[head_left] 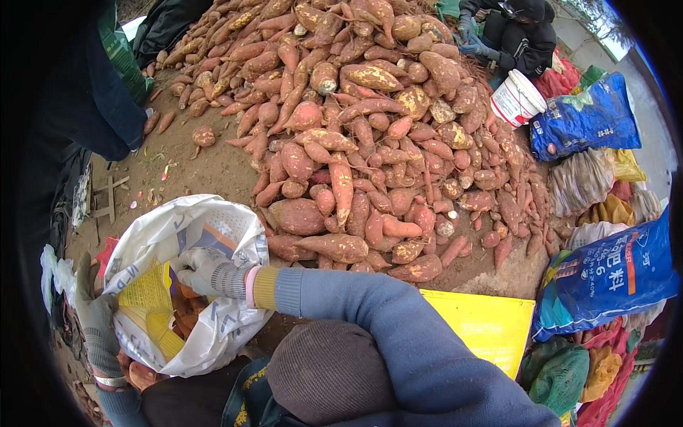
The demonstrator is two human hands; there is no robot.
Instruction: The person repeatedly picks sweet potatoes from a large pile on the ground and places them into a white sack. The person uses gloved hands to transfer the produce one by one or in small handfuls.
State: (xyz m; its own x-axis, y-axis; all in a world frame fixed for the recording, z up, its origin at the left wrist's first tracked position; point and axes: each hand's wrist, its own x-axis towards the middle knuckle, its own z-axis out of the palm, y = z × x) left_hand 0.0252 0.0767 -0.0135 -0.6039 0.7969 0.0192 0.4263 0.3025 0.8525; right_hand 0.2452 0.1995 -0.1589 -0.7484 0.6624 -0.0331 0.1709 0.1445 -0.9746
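A white woven sack [245,238] with a yellow and blue printed inner side stands wide-mouthed at the left. Several sweet potatoes [188,306] lie inside it, partly hidden by its wall. My left hand [99,313], in a grey glove, grips the sack's left rim. Over the mouth is my right hand [213,270], also gloved, its fingers curled down inside; what they hold, if anything, is hidden. Just beyond the sack rises a big heap of reddish sweet potatoes [341,178], some with yellowish skinned patches and soil.
A yellow board [484,327] lies to the right of my arm. Blue sacks [612,270], net bags [558,377] and a white bucket [516,99] line the right side. Another person [523,35] crouches at the far right; a person's dark-clad leg [92,92] is at the far left.
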